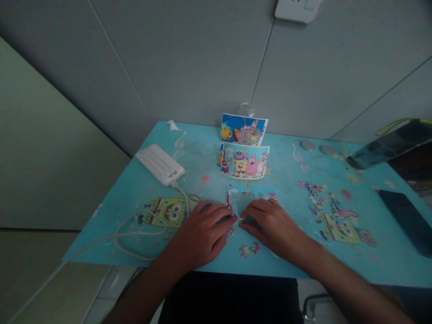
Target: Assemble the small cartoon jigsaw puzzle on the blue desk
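My left hand [204, 231] and my right hand [273, 222] face each other near the table's front, fingers bent and tips almost meeting. Small jigsaw puzzle pieces [238, 220] show between the fingertips; my fingers partly cover them. Just beyond lies a partly assembled puzzle border [251, 189], its top edge and left side joined. A few loose puzzle pieces [249, 249] lie below my hands. Behind the border stands a reference picture card [245, 162] of cartoon characters, with a second blue picture card [231, 127] behind it.
More loose puzzle pieces [315, 198] are scattered on the blue table [202, 148] at right. A white power bank [160, 164] with a looping cable [135, 234] lies at left. A clear round container [249, 135] is by the cards. A dark phone [407, 220] and a bottle [388, 144] lie far right.
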The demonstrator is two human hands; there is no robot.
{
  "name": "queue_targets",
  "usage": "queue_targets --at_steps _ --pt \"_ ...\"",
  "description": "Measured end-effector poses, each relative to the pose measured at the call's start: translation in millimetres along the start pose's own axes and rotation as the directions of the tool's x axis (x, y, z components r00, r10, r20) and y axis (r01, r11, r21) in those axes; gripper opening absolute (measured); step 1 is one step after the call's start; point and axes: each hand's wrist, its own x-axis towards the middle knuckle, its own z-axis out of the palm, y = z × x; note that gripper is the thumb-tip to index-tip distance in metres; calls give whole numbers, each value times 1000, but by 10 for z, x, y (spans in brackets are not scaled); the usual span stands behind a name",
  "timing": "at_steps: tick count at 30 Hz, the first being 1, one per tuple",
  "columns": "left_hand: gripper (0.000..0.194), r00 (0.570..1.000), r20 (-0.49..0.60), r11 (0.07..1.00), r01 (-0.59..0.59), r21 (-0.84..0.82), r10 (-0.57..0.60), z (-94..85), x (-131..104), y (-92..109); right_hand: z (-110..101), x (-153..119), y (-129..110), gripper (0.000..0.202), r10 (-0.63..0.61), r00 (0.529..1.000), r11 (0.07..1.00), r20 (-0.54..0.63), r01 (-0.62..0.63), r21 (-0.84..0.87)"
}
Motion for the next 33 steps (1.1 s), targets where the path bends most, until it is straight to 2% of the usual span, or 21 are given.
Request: queue_targets --at_steps 5,12,19,24,26,30,33 --pt "39 1000 14 1000 5 3 -5 -4 5 3 -4 -22 -17 12 0 1000 1000 -2 0 12" --pt "37 1000 23 1000 6 13 -6 -18 10 13 2 -90 -21 17 -82 997 996 -5 82 45" --pt "37 1000 15 1000 5 12 -5 12 1 -1 50 -121 -89 18 -90 995 993 -38 92 75" --pt "36 1000 18 1000 21 11 -22 24 4 1 84 -177 -114 23 -95 990 985 -103 108 131" --pt "36 999 25 1000 24 6 -25 13 7 5 55 -242 -40 24 -73 983 975 -168 106 196" --pt "38 999 42 999 33 -27 -32 -25 11 5 -8 -428 207 22 119 929 964 -349 -23 267" --pt "41 997 57 996 62 -58 -59 -47 17 -2 6 -554 313 21 131 941 964 -312 -47 262"
